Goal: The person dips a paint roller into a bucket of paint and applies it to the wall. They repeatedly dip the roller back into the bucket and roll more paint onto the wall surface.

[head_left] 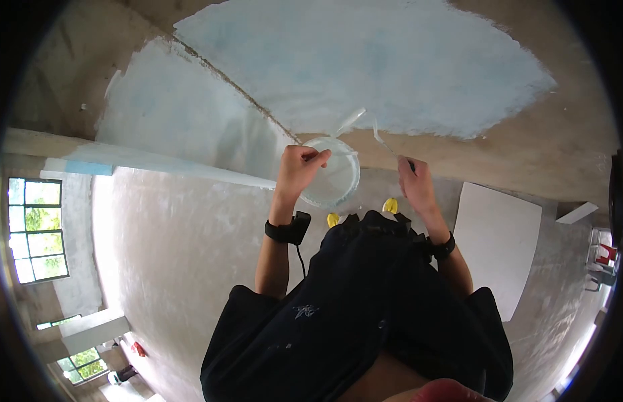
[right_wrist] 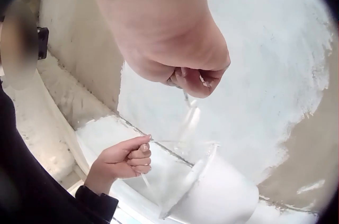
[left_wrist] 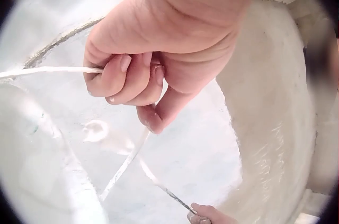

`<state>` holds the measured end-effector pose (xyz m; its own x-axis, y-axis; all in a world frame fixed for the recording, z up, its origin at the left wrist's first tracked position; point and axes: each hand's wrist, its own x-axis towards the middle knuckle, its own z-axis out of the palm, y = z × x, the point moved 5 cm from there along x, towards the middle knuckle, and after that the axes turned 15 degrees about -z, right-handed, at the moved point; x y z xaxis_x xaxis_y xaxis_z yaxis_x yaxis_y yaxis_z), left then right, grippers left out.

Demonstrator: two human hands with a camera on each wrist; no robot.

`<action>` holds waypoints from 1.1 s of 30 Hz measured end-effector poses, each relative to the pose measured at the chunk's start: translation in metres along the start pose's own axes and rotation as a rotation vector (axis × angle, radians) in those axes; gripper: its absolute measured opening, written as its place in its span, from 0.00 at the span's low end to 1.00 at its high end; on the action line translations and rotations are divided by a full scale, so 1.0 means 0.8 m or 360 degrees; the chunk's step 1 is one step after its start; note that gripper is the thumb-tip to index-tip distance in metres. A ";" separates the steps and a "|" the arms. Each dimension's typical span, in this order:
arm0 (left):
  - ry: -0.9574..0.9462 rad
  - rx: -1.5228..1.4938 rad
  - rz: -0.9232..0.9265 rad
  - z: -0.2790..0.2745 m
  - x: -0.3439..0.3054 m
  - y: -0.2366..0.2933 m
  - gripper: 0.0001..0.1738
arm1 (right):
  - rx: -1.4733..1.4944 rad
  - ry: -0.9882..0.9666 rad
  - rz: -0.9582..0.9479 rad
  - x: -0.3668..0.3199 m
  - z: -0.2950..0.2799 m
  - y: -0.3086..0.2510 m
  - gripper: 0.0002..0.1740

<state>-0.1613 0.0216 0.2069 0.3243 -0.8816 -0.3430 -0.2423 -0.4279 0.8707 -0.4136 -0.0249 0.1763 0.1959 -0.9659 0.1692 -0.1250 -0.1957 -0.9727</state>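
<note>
My left hand [head_left: 300, 172] grips the thin bail handle [left_wrist: 50, 69] of a white paint bucket [right_wrist: 228, 189]. The bucket hangs beside the wall with its mouth toward me, its rim smeared with pale paint. My right hand [head_left: 416, 182] holds a small paint roller by its handle, most of which is hidden inside the fist. From there the roller's bent, paint-coated wire frame [head_left: 377, 132] leads to the white roller head [head_left: 352, 122], which overlaps the wall just beyond the bucket in the head view. In the right wrist view, the left hand [right_wrist: 127, 160] appears below the right fist.
Pale blue paint covers much of the wall [head_left: 365, 60], with bare brownish plaster [head_left: 573, 127] around it and a dark corner line [head_left: 238, 90]. A large white board [head_left: 499, 241] is at the right. Windows [head_left: 40, 228] are at the far left, and yellow shoes [head_left: 390, 205] stand below.
</note>
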 end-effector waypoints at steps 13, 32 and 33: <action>-0.0035 -0.0077 -0.0075 -0.025 0.036 -0.033 0.17 | 0.0845 0.0526 0.0779 0.009 0.025 0.103 0.17; 0.0140 -0.0167 -0.0258 -0.081 0.005 -0.122 0.16 | 0.0885 0.0513 0.0878 0.034 0.048 0.239 0.18; 0.0142 -0.0174 -0.0261 -0.081 0.007 -0.132 0.16 | 0.0916 0.0495 0.0804 0.034 0.042 0.221 0.18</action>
<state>-0.0744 0.0749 0.1361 0.4322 -0.7788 -0.4546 -0.0807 -0.5355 0.8407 -0.3976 -0.0803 0.0038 -0.0389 -0.9336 -0.3563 0.4082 0.3106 -0.8584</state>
